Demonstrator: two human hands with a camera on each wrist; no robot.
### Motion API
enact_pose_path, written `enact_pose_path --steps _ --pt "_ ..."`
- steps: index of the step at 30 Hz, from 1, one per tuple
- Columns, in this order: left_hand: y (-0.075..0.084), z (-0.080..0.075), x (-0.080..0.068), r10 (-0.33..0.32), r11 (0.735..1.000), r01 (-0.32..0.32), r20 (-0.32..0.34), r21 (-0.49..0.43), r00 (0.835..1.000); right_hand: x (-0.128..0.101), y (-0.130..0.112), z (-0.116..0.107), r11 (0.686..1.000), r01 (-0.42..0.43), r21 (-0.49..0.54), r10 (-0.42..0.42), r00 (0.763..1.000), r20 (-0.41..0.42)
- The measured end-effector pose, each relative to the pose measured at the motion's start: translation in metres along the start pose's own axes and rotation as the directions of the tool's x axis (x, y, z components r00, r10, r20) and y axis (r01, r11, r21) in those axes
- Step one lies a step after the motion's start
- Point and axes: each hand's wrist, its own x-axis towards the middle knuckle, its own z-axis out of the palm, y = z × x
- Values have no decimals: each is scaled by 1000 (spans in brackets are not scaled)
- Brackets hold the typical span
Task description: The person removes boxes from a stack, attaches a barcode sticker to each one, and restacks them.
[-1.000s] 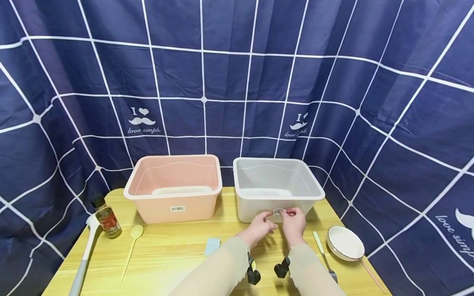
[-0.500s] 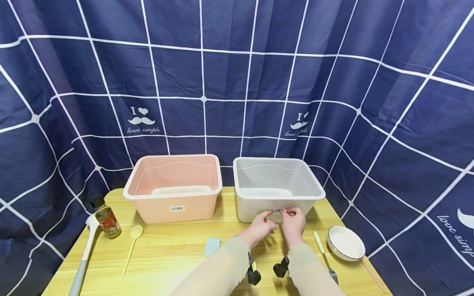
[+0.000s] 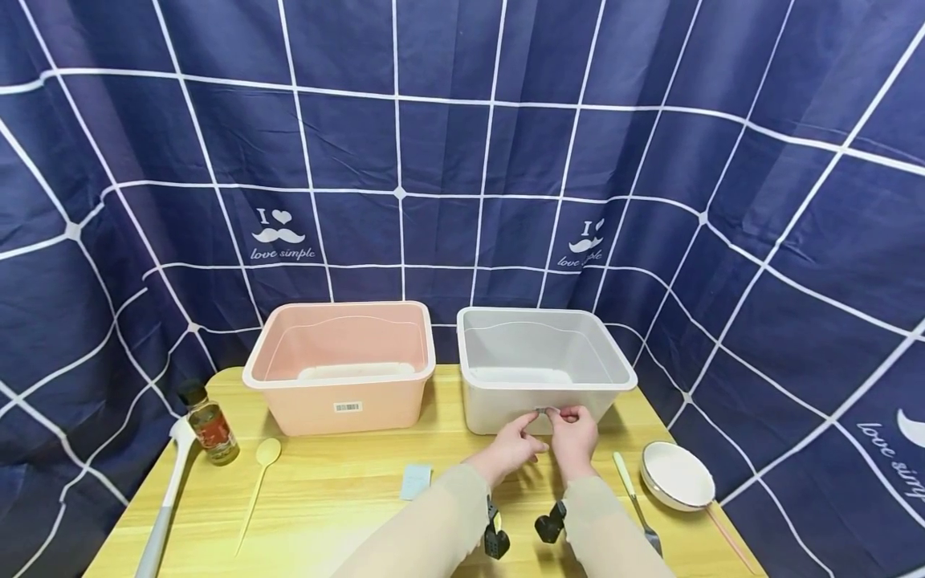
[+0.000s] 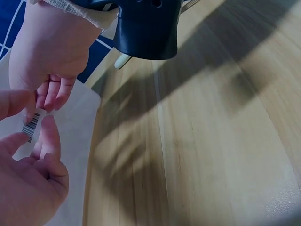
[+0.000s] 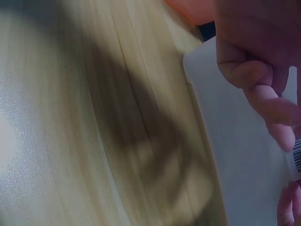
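Note:
Both hands are at the front wall of a grey plastic bin (image 3: pixel 491 405), on a small white barcode sticker (image 4: pixel 31 126). My left hand (image 3: pixel 511 449) has its thumb and index finger on either side of the sticker's near end in the left wrist view. With thumb and fingertips, my right hand (image 3: pixel 574 440) pinches the other end. In the right wrist view the barcode (image 5: pixel 297 155) shows at the frame's right edge between the two hands' fingertips. How much of the sticker still sticks to the bin is hidden by the fingers.
Left of the grey bin stands a pink bin (image 3: pixel 311 408) with its own barcode label. A bottle (image 3: pixel 215 433), a yellow spoon (image 3: pixel 266 453) and a long grey-handled tool (image 3: pixel 166 506) lie left. A blue paper (image 3: pixel 415 482), green-handled utensil (image 3: pixel 629 486) and white bowl (image 3: pixel 675 474) are nearer the front and right.
The left fingertips have shifted slightly right and up along the sticker. In the head view the sticker now shows as a thinner, darker strip between the fingers. The right hand has hardly moved.

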Motion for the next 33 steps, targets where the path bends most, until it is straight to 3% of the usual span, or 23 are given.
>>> enact_pose_path --steps 11,28,31,33 --pt "-4 2 1 -14 1000 13 29 7 999 2 -2 1 1000 17 -13 -18 1000 -22" --pt "-1 1 -2 -14 1000 14 23 2 1000 3 -1 -5 1000 17 -15 -17 1000 -2" --pt "-2 0 0 -10 1000 10 6 -20 1000 5 2 -7 1000 -5 21 4 1000 16" --pt "-2 -1 2 -4 1000 4 -5 -31 1000 7 1 -9 993 -45 108 38 997 66"
